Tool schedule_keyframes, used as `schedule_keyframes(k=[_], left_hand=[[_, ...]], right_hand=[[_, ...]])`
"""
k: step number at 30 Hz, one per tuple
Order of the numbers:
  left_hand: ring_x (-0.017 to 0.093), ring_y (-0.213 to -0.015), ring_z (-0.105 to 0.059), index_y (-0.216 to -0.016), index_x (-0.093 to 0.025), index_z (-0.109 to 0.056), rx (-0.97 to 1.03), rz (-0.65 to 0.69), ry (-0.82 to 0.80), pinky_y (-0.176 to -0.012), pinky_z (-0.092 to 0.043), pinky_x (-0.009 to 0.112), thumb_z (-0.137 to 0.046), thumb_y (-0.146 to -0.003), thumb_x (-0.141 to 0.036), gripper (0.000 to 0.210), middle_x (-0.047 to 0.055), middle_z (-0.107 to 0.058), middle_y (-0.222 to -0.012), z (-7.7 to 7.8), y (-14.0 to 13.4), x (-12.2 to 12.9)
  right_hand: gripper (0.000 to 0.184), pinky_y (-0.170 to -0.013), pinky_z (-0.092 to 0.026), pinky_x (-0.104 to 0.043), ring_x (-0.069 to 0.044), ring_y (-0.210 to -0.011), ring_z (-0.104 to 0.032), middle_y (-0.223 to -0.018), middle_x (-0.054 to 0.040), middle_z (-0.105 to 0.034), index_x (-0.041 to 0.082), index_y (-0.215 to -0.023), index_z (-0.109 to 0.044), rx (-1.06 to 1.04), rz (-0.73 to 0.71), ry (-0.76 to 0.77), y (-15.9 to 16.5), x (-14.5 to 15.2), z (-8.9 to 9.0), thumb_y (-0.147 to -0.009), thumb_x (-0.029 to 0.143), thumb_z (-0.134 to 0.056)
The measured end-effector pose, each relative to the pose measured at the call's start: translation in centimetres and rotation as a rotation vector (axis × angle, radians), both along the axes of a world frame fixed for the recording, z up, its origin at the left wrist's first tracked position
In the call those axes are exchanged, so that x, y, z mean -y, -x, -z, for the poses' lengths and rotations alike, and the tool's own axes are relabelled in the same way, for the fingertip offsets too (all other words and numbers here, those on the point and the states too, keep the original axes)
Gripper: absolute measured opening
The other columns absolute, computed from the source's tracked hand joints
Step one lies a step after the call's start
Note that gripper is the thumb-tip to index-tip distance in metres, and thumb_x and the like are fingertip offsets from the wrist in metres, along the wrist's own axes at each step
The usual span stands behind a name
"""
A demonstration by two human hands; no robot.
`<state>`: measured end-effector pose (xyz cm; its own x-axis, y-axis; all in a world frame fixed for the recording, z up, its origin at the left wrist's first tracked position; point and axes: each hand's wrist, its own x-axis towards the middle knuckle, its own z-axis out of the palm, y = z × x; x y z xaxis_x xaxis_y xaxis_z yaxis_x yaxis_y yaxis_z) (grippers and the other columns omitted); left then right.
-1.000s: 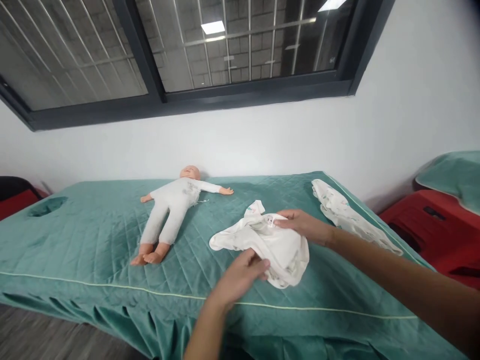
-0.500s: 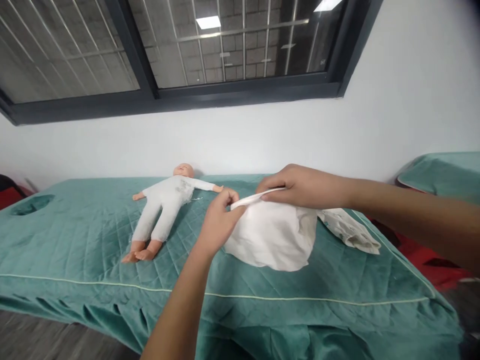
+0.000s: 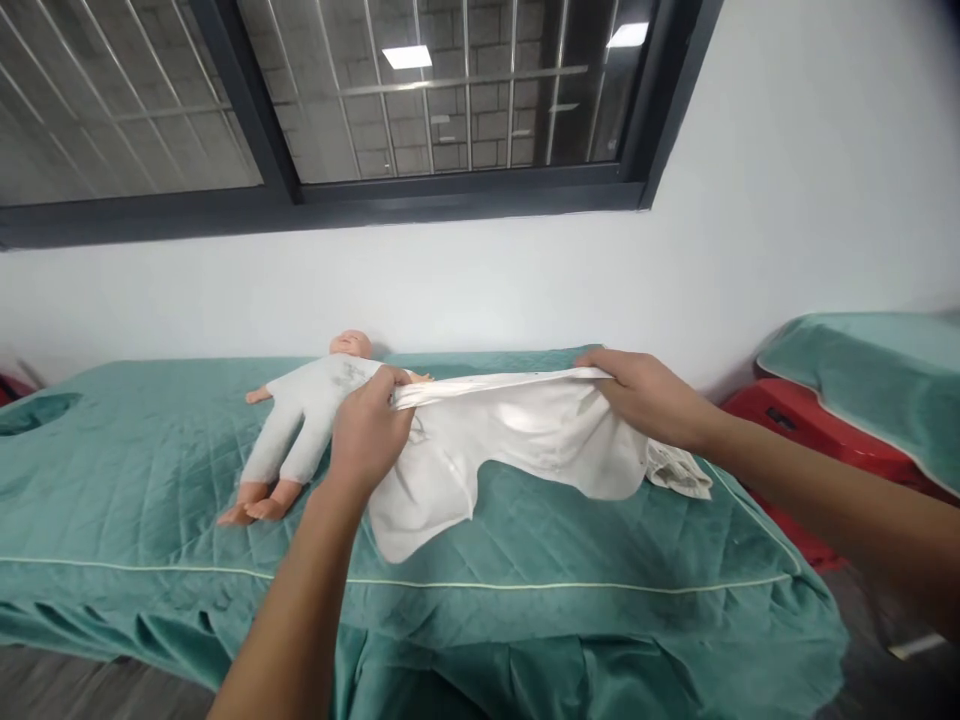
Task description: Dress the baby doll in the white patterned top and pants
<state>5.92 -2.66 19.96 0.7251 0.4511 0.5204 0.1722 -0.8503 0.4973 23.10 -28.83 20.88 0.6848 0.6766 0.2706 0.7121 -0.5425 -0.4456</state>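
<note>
Your left hand (image 3: 367,425) is closed on one end of the upper edge of a white garment (image 3: 517,430), with the fingers folded and the thumb pressing over the cloth. Your right hand (image 3: 637,395) pinches the other end of this edge between the thumb and the fingers, and is less tightly folded than the left. The two hands are well apart, so the edge is pulled nearly straight between them.

The garment is held up over the right half of the green bed (image 3: 555,530). Its long axis goes from left to right, about parallel to the near edge of the bed, and the gripped edge rises a little toward your right hand. Two loose parts hang toward the near edge, the left one lower, with an arched gap between them. Whether they touch the bed, I cannot tell.

To the left of the garment, a doll (image 3: 304,405) in white clothing lies on its back, the head at the far edge, the feet toward the near edge. Your left hand covers most of one of its arms. A patterned cloth (image 3: 679,470) lies near the right edge of the bed, partly hidden by the garment and your right hand. Beyond this edge stands a red object (image 3: 787,415), under a green cover (image 3: 862,360).
</note>
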Motion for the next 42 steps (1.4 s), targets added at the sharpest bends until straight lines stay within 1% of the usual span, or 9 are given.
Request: schedule_keyframes(k=[5, 10, 14, 18, 22, 25, 32, 37, 42], left_hand=[[0.018, -0.086, -0.061, -0.088, -0.019, -0.063, -0.127, -0.001, 0.160, -0.074, -0.045, 0.024, -0.051, -0.080, -0.035, 0.021, 0.001, -0.070, -0.091, -0.5, 1.3, -0.6], [0.021, -0.089, -0.063, -0.090, -0.018, -0.065, -0.403, 0.034, 0.208, -0.075, -0.047, 0.027, -0.053, -0.078, -0.043, 0.030, 0.002, -0.070, -0.095, 0.7, -0.1, -3.4], [0.026, -0.102, -0.062, -0.096, -0.019, -0.064, -0.568, -0.125, 0.065, -0.088, -0.048, 0.035, -0.049, -0.084, -0.035, 0.025, 0.007, -0.068, -0.108, 4.6, -3.7, -4.9], [0.029, -0.111, -0.057, -0.113, -0.014, -0.057, -0.464, -0.372, -0.154, -0.091, -0.047, 0.043, -0.039, -0.088, -0.021, 0.031, 0.016, -0.059, -0.121, 10.0, -6.4, -2.5], [0.021, -0.120, -0.051, -0.122, -0.016, -0.055, -0.316, 0.000, -0.171, -0.106, -0.041, 0.036, -0.038, -0.088, -0.013, 0.038, 0.010, -0.057, -0.127, 14.8, -7.8, 1.3], [0.020, -0.120, -0.052, -0.120, -0.015, -0.057, -0.347, 0.091, -0.096, -0.107, -0.040, 0.034, -0.036, -0.091, -0.015, 0.036, 0.010, -0.059, -0.126, 16.7, -9.4, 2.2], [0.027, -0.123, -0.051, -0.128, -0.012, -0.051, -0.433, -0.078, -0.081, -0.106, -0.040, 0.041, -0.034, -0.095, -0.029, 0.041, 0.014, -0.056, -0.129, 17.7, -13.5, -1.0], [0.028, -0.124, -0.051, -0.133, -0.017, -0.048, -0.445, -0.177, -0.084, -0.105, -0.041, 0.044, -0.032, -0.096, -0.037, 0.045, 0.014, -0.058, -0.130, 17.6, -14.9, -2.3], [0.031, -0.124, -0.051, -0.137, -0.018, -0.045, -0.496, -0.174, -0.037, -0.105, -0.040, 0.047, -0.031, -0.095, -0.042, 0.050, 0.015, -0.056, -0.133, 18.1, -17.1, -4.0]], right_hand=[[0.030, -0.065, -0.043, -0.023, -0.016, -0.080, -0.061, -0.093, -0.0020, -0.068, 0.020, -0.101, -0.066, -0.308, 0.151, -0.363, -2.9, 3.2, 2.7, -0.081, 0.039, -0.056], [0.038, -0.068, -0.046, -0.026, -0.021, -0.083, -0.063, -0.092, -0.0036, -0.069, 0.019, -0.097, -0.069, -0.357, 0.099, -0.018, -7.2, 3.6, 5.6, -0.077, 0.051, -0.063], [0.032, -0.085, -0.046, -0.032, -0.024, -0.099, -0.061, -0.107, -0.0084, -0.068, 0.017, -0.102, -0.068, -0.108, 0.119, 0.199, -9.2, 0.3, 9.2, -0.085, 0.041, -0.054], [0.040, -0.101, -0.039, -0.041, -0.030, -0.118, -0.051, -0.127, -0.0184, -0.057, 0.008, -0.124, -0.056, 0.049, 0.199, 0.208, -6.4, -4.9, 13.4, -0.088, 0.022, -0.047], [0.045, -0.112, -0.030, -0.036, -0.025, -0.129, -0.043, -0.136, -0.0147, -0.051, 0.009, -0.134, -0.049, 0.127, 0.047, 0.185, -1.8, -9.2, 17.6, -0.090, 0.016, -0.039], [0.042, -0.111, -0.031, -0.041, -0.031, -0.128, -0.043, -0.134, -0.0191, -0.052, 0.005, -0.127, -0.053, 0.098, 0.170, 0.242, -0.9, -11.5, 19.6, -0.091, 0.022, -0.039], [0.063, -0.117, -0.023, -0.040, -0.037, -0.143, -0.024, -0.148, -0.0334, -0.028, -0.009, -0.137, -0.037, 0.070, 0.393, 0.218, -5.3, -14.7, 21.8, -0.093, 0.036, -0.039], [0.076, -0.120, -0.020, -0.038, -0.032, -0.148, -0.011, -0.156, -0.0275, -0.011, -0.009, -0.147, -0.019, 0.101, 0.332, 0.151, -8.1, -15.6, 22.4, -0.095, 0.044, -0.033], [0.078, -0.121, -0.018, -0.038, -0.031, -0.148, -0.007, -0.157, -0.0270, -0.007, -0.012, -0.146, -0.020, 0.152, 0.228, 0.173, -11.2, -16.6, 23.0, -0.096, 0.047, -0.029]])
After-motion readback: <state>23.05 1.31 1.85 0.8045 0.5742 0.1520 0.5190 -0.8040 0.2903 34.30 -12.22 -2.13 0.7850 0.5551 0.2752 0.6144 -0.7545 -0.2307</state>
